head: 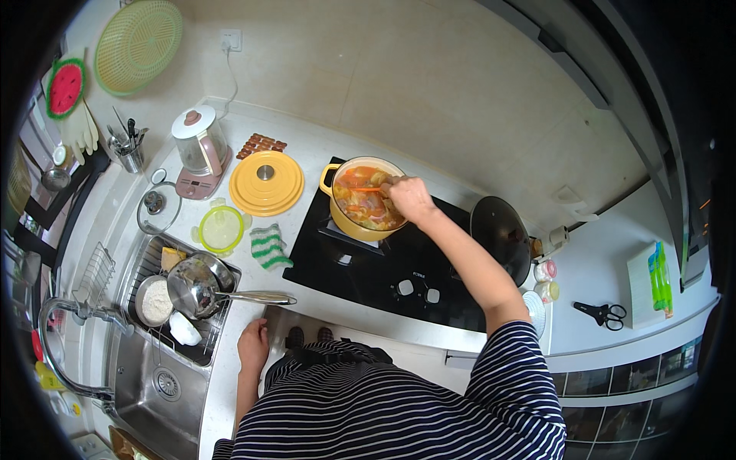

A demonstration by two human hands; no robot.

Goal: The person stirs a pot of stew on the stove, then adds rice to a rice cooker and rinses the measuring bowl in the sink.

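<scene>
My right hand (409, 196) grips an orange-handled utensil (365, 189) over a yellow enamelled pot (368, 233); its lower end is hidden in the food. The pot holds a reddish stew (365, 208) with carrot pieces and pale leafy vegetables. It stands on the far left part of a black glass cooktop (368, 270). My left hand (253, 345) rests at the counter's front edge, right of the sink, with no object in it. The pot's yellow lid (276, 192), with a metal knob, lies on the counter left of the cooktop.
A steel saucepan (192, 287) sits on the sink rack, its handle jutting over the counter near my left hand. Beside it is a bowl of white grains (156, 302). A glass kettle (198, 144) stands behind. A dark wok lid (500, 241) leans at the cooktop's right; scissors (601, 314) lie beyond.
</scene>
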